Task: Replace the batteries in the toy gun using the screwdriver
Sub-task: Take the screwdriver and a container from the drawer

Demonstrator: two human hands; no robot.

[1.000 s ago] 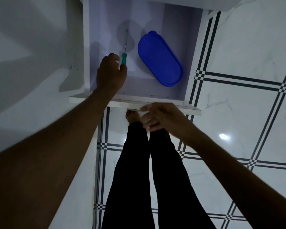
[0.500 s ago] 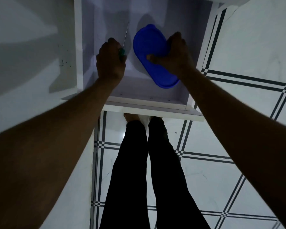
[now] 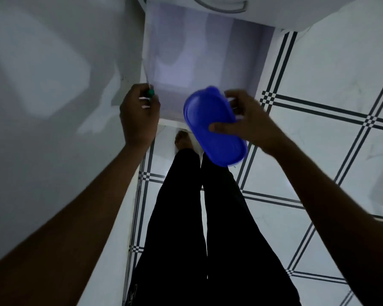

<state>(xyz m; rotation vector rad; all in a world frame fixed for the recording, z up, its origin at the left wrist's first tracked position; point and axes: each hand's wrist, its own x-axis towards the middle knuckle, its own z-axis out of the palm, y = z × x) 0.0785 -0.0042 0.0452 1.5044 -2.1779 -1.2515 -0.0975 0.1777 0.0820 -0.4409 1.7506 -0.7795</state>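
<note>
My left hand [image 3: 139, 113] is closed around a green-handled screwdriver [image 3: 150, 92]; only the top of the handle and a bit of thin shaft poke out above my fist. My right hand [image 3: 248, 123] grips a blue oval lidded container [image 3: 210, 122], tilted and held above the front edge of the open white drawer [image 3: 261, 69]. The thumb lies across the lid and the fingers curl behind it. No toy gun or batteries are visible.
The drawer interior looks bare and sits under a white cabinet front with a curved metal handle [image 3: 219, 6]. A white surface [image 3: 42, 107] runs along the left. Below are my black-trousered legs [image 3: 197, 217], a bare foot, and white floor tiles with black line patterns.
Both hands have drawn back out of the drawer toward me. The blue container has been lifted out with my right hand, and the screwdriver has come out in my left fist.
</note>
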